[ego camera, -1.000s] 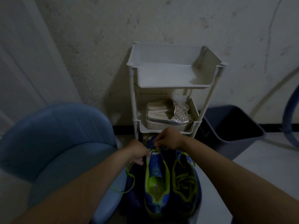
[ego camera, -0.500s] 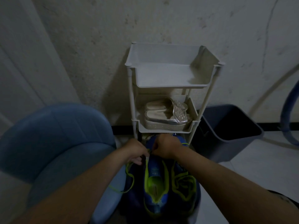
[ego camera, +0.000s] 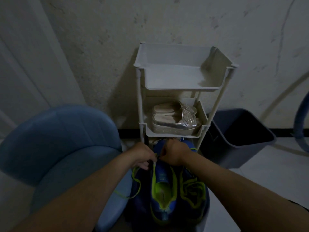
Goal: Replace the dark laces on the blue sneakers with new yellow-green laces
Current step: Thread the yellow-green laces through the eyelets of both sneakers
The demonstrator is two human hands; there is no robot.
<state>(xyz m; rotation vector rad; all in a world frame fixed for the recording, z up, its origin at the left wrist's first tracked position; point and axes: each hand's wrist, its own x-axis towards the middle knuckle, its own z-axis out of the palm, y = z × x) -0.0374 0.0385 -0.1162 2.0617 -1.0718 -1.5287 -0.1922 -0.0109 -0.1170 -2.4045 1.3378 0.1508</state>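
Two blue sneakers (ego camera: 162, 175), hands (ego camera: 141, 156) (ego camera: 174, 154) pinching yellow-green lace (ego camera: 133, 174)

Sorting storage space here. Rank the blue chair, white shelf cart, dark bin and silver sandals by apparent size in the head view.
1. blue chair, though nearness to the camera enlarges it
2. white shelf cart
3. dark bin
4. silver sandals, clearly smallest

Blue sneakers (ego camera: 161, 175) side by side, toes away; yellow-green lace (ego camera: 135, 180) loose, trailing left.
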